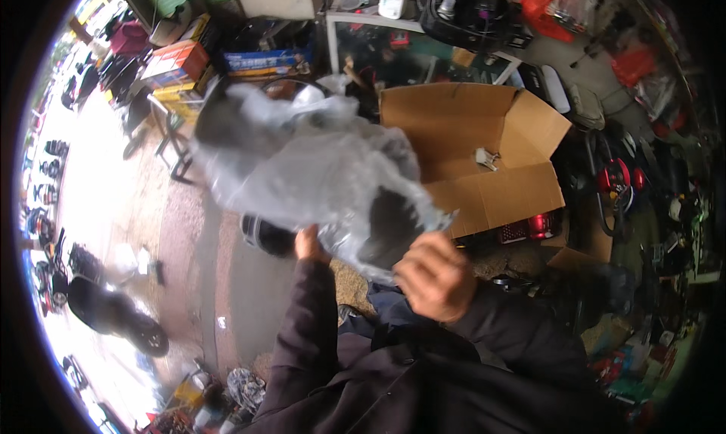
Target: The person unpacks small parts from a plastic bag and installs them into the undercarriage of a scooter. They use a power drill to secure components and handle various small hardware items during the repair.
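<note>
A large, crumpled, clear plastic bag point(295, 158) is stretched out in front of me, blurred by motion. Something big and dark is inside it; a black patch point(392, 226) shows near its right end, but the kind cannot be told. My right hand point(435, 277) is closed on the bag's near right edge. At the bag's underside, my left hand point(308, 245) grips it from below, its fingers mostly hidden. Right behind the bag stands an open cardboard box point(522, 188) with a small white piece point(486, 159) in it.
A glass display case point(423, 52) stands at the back, a white bottle point(392, 1) on top. Boxes point(175, 63) are stacked at the far left. A dark round object point(266, 235) is below the bag. Motorcycle parts point(622, 175) crowd the right; a motorcycle point(117, 317) stands at left.
</note>
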A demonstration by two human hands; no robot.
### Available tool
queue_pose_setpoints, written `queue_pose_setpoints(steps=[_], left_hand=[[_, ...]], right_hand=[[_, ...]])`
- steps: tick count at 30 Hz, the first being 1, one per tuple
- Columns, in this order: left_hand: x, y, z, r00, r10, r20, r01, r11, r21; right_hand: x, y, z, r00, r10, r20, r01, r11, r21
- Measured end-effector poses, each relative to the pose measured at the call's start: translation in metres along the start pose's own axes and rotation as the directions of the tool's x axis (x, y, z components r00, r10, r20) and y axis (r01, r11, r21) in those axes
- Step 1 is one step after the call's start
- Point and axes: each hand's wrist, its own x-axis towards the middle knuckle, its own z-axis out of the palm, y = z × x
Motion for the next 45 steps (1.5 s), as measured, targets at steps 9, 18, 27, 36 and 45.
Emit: queue_pose_setpoints(steps=[9, 18, 27, 36, 45], left_hand=[[-0.019, 0.045, 0.165, 0.935, -0.355, 0.005, 0.354, 0.935, 0.033], [-0.119, 0.054, -0.022, 0.872, -0.44, -0.214, 0.432, 0.898, -0.082], [-0.281, 0.065, -0.125, 0.536, -0.259, -0.803, 0.164, 0.966, -0.202], [-0.333, 0.043, -0.128, 0.6, -0.34, -0.724, 0.215, 0.941, -0.263], [-0.386, 0.072, -0.185, 0.591, -0.275, -0.758, 0.167, 0.961, -0.219]], right_hand=[[0.043, 0.121, -0.046, 0.958, 0.268, -0.099, -0.279, 0.952, -0.129], [0.05, 0.3, 0.07, 0.929, 0.329, 0.171, -0.266, 0.912, -0.312], [0.018, 0.398, 0.151, 0.819, 0.52, 0.241, -0.396, 0.818, -0.417], [0.013, 0.378, 0.171, 0.844, 0.512, 0.159, -0.389, 0.789, -0.475], [-0.109, 0.272, 0.179, 0.671, 0.626, 0.397, -0.562, 0.779, -0.278]])
